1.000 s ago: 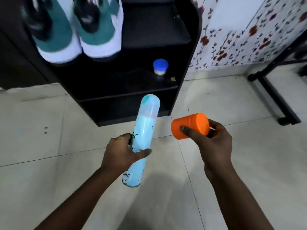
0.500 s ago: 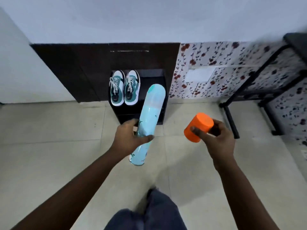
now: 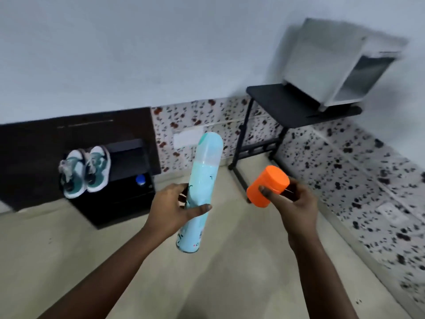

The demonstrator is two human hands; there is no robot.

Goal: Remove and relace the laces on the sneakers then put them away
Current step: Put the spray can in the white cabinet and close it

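Observation:
Two teal-and-white sneakers (image 3: 85, 172) with white laces lie side by side on the top of a low black shoe rack (image 3: 125, 204) at the left, against the wall. My left hand (image 3: 173, 209) grips a tall light-blue spray can (image 3: 199, 192) around its middle, held upright in front of me. An orange cylindrical container (image 3: 267, 186) is held in my right hand (image 3: 292, 203), thumb on its side. Both hands are well to the right of the sneakers.
A small blue-capped jar (image 3: 140, 180) stands on a lower shelf of the rack. A black side table (image 3: 296, 107) at the right carries a white box (image 3: 340, 65). Flower-patterned covering (image 3: 345, 171) lines the lower walls. The floor is pale tile.
The view has pulled back and swung right: the rack and sneakers shifted left and farther away, and the black table with the white box came into view. Both hands still hold their items.

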